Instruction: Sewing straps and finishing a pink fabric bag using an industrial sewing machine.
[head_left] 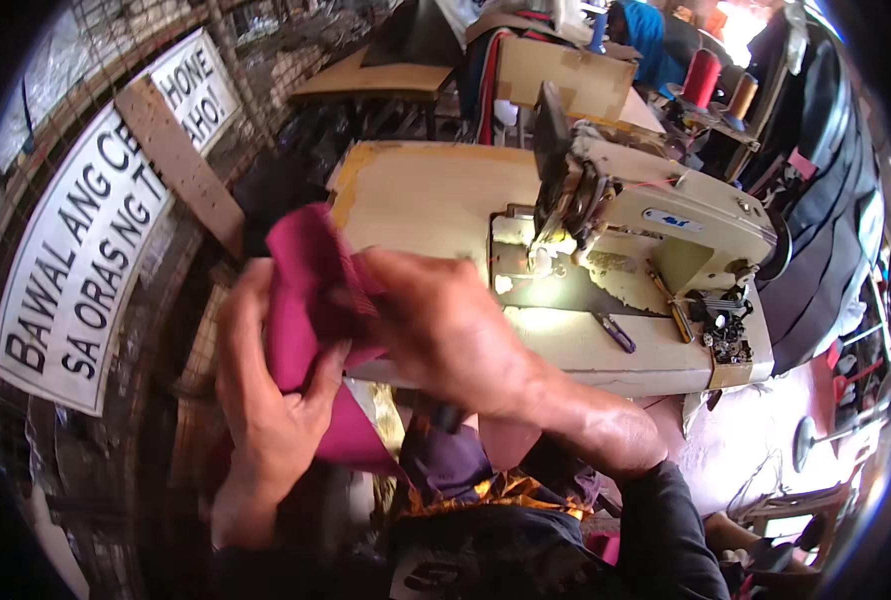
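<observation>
A piece of magenta fabric (pixel 291 300) is held up left of the sewing machine, its lower part hanging toward my lap. My left hand (pixel 276 400) grips it from below, thumb on the near side and fingers behind. My right hand (pixel 446 325) is closed at the fabric's upper right edge, slightly blurred; its fingertips are partly hidden, and any small tool in it cannot be made out. The sewing machine (pixel 666 200) stands to the right with its lamp lit over the needle area. Purple thread snips (pixel 616 332) lie on the machine table's front.
The pale table top (pixel 426 190) spreads behind my hands. A screwdriver (pixel 674 308) and small metal parts (pixel 728 325) lie at its right end. Red (pixel 702 80) and orange (pixel 743 97) thread cones stand behind. A white sign (pixel 86 260) hangs on wire mesh at left.
</observation>
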The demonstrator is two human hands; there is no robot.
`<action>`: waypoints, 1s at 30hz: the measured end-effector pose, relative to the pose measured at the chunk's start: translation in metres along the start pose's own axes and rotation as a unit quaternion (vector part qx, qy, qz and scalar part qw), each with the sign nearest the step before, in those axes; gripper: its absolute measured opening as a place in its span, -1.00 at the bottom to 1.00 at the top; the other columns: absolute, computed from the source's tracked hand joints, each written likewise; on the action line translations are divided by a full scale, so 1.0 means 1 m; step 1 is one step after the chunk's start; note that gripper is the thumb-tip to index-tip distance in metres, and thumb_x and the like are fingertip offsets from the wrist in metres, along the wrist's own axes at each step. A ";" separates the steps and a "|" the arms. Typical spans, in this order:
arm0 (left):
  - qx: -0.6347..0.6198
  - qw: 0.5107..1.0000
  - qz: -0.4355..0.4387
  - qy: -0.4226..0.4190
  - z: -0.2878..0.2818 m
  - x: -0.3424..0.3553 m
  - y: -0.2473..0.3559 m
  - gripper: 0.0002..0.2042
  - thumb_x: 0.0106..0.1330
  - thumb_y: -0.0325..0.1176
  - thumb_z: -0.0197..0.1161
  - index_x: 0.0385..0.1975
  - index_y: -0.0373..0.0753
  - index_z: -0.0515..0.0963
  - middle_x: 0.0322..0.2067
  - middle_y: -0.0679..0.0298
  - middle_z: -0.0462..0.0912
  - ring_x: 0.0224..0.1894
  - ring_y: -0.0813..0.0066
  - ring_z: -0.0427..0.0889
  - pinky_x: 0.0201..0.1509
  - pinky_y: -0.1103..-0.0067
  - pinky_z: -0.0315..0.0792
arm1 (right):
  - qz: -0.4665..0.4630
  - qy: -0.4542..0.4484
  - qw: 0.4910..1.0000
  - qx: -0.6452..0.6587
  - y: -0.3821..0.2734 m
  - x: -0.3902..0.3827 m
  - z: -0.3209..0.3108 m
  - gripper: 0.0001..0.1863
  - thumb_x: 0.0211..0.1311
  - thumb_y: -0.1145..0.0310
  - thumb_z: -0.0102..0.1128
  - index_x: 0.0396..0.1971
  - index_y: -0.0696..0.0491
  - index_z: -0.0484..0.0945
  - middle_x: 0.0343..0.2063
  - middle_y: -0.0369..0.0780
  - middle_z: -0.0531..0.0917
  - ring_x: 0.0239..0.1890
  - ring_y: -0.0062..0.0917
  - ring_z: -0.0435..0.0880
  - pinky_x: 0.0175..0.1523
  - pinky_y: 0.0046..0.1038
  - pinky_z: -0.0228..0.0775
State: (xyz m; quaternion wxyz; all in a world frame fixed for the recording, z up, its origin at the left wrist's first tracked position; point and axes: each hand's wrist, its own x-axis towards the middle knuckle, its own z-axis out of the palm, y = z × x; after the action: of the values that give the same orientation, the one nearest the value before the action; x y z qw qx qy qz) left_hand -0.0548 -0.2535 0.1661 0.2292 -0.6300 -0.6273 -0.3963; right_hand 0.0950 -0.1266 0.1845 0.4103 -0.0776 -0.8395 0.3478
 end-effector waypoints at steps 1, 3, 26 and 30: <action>0.065 0.998 -0.009 0.014 -0.001 0.002 0.004 -0.11 0.17 -0.32 0.52 0.42 -0.42 0.09 0.32 -0.17 0.30 0.31 -0.14 0.41 0.37 0.19 0.33 | -0.072 0.035 0.996 -0.049 -0.003 0.010 0.010 -0.87 0.11 0.52 0.24 -0.34 0.16 0.50 -0.42 -0.11 0.65 -0.31 -0.13 0.70 -0.30 -0.18 0.56; 0.116 0.989 -0.033 0.091 -0.001 -0.003 0.008 0.03 0.13 -0.33 0.55 0.48 -0.42 -0.07 0.38 -0.19 0.19 0.37 -0.19 0.32 0.42 0.11 0.25 | -0.144 0.060 0.981 -0.118 -0.017 0.034 0.025 -0.87 0.11 0.44 0.20 -0.37 0.17 0.50 -0.45 -0.10 0.65 -0.31 -0.20 0.72 -0.32 -0.23 0.57; 0.217 0.945 -0.145 0.199 -0.013 -0.039 -0.097 -0.23 0.18 -0.69 0.17 0.46 -0.37 0.10 0.38 -0.18 0.27 0.36 -0.16 0.36 0.39 0.16 0.29 | -0.233 0.102 0.960 -0.122 -0.028 0.103 -0.006 -0.80 0.13 0.44 0.14 -0.26 0.19 0.52 -0.48 -0.03 0.69 -0.42 -0.05 0.73 -0.31 -0.13 0.60; 0.088 0.966 -0.213 0.115 0.002 -0.008 -0.169 -0.54 0.35 -0.61 0.12 0.27 -0.44 0.36 0.12 -0.25 0.55 0.18 -0.15 0.55 0.27 0.26 0.39 | -0.205 0.130 0.944 -0.222 0.032 0.136 -0.012 -0.85 0.18 0.49 0.14 -0.25 0.14 0.52 -0.51 0.00 0.64 -0.44 -0.03 0.68 -0.36 -0.13 0.57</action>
State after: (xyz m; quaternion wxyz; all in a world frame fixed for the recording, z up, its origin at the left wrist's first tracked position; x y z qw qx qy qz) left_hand -0.2178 -0.2387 0.1229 0.2646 -0.4097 -0.7489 -0.4487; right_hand 0.0107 -0.0400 0.2552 0.5505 -0.0377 -0.8326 0.0477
